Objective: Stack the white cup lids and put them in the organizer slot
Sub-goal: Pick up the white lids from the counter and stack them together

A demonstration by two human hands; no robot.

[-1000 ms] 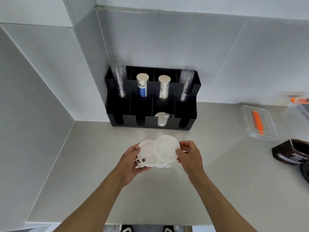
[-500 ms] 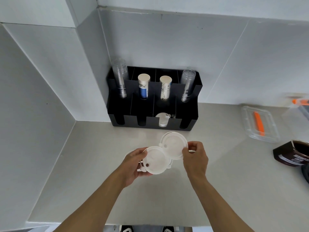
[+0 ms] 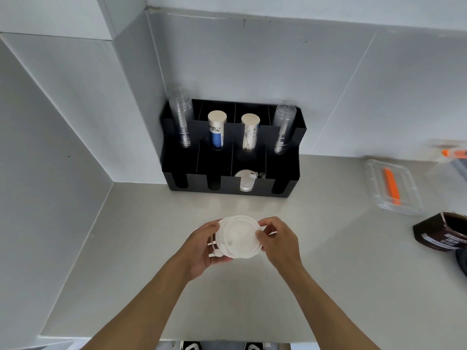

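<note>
A stack of white cup lids [image 3: 238, 237] is held above the grey counter, between both hands. My left hand [image 3: 199, 248] cups the stack from below and on its left side. Fingers of my right hand [image 3: 278, 242] pinch the right rim of the top lid. The black organizer [image 3: 288, 178] stands against the back wall, well beyond the hands. Its third front slot from the left holds more white lids [image 3: 246, 181]. The other front slots look dark.
Clear cup stacks [image 3: 180, 117] and paper cups [image 3: 216, 132] fill the organizer's rear slots. At right lie a clear plastic box [image 3: 394, 190] with an orange item and a brown tub [image 3: 442, 234]. Walls close the left and back.
The lid in my right hand came left and down onto the lids in my left hand, so the two side-by-side lids now form one stack.
</note>
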